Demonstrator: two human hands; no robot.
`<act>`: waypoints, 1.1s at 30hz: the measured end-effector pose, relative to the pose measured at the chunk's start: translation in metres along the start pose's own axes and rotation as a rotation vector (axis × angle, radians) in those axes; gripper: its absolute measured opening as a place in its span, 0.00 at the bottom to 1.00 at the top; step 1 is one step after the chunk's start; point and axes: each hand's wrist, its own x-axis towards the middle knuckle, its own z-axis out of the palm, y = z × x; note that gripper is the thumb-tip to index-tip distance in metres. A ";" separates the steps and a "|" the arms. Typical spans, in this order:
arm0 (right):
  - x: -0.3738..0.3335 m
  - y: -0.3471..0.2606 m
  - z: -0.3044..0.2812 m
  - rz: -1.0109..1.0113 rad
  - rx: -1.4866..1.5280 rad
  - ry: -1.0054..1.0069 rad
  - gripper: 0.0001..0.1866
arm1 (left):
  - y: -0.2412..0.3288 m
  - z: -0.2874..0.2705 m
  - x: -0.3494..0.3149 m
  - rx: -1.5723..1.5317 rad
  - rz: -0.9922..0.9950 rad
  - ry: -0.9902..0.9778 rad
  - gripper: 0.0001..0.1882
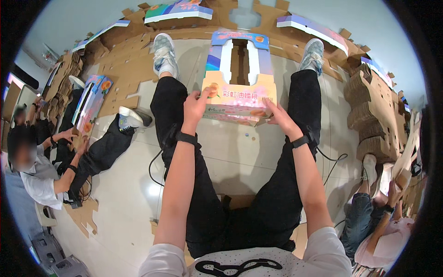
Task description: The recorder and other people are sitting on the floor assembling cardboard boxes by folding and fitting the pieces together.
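Note:
Between my outstretched legs a printed cardboard fruit carton (pixel 240 80) stands on the tiled floor. It is blue at the far end, pink and orange at the near end, with peach pictures and a long opening in its top edged by white flaps. My left hand (pixel 195 108) grips its near left corner, fingers on the top edge. At the near right corner my right hand (pixel 282 120) holds the carton with fingers and thumb. The undersides of both grips are hidden. A black band sits round each of my wrists.
Flat brown cardboard (pixel 124 60) lies beyond my feet, with printed carton pieces (pixel 177 15) on it. At right rises a stack of folded cardboard (pixel 374 111). A person at left handles a similar carton (pixel 92 101); another person (pixel 383 231) sits at lower right. Black cables (pixel 333 159) lie beside my legs.

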 end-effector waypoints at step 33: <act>-0.020 -0.018 0.030 -0.076 0.296 0.382 0.49 | 0.016 0.006 -0.033 0.028 0.191 -0.118 0.32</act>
